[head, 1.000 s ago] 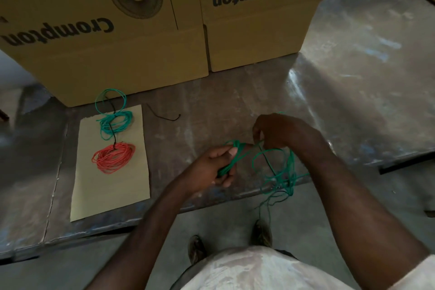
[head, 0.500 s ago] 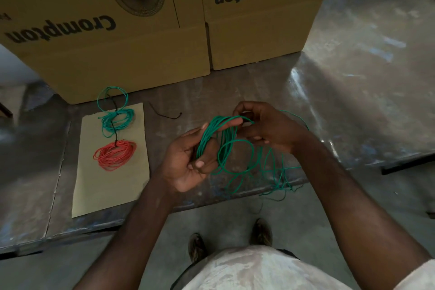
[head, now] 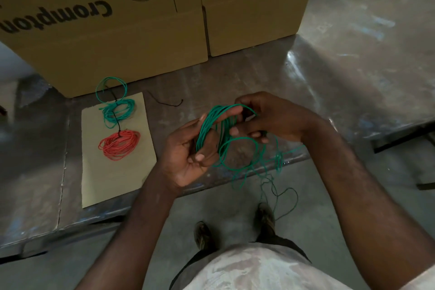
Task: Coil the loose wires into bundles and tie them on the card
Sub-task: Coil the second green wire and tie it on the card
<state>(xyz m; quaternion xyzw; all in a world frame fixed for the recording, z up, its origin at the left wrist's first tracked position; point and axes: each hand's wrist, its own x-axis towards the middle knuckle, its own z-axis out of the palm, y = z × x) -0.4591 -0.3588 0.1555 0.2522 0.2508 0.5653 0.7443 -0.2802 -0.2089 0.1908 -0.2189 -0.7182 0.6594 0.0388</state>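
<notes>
Above the table's (head: 353, 66) front edge, the left hand (head: 188, 155) holds green wire (head: 207, 125) looped over its fingers while the right hand (head: 270, 117) pinches a strand; two tied bundles, green (head: 118, 110) and red (head: 120, 145), lie on the card (head: 113, 181).

The left hand (head: 188, 150) is holding a green wire (head: 209, 125) looped in several turns over its raised fingers, thumb pressing the strands below. The right hand (head: 270, 120) is pinching the same coil just beyond the left fingertips. Loose loops are hanging beneath the right fingers, trailing past the table (head: 353, 59) edge toward the floor. Well left of the left fingers a card (head: 113, 183) is lying, carrying a teal bundle (head: 118, 110) and a red bundle (head: 120, 145) joined by black thread. Cardboard boxes (head: 117, 42) are standing beyond both hands.
</notes>
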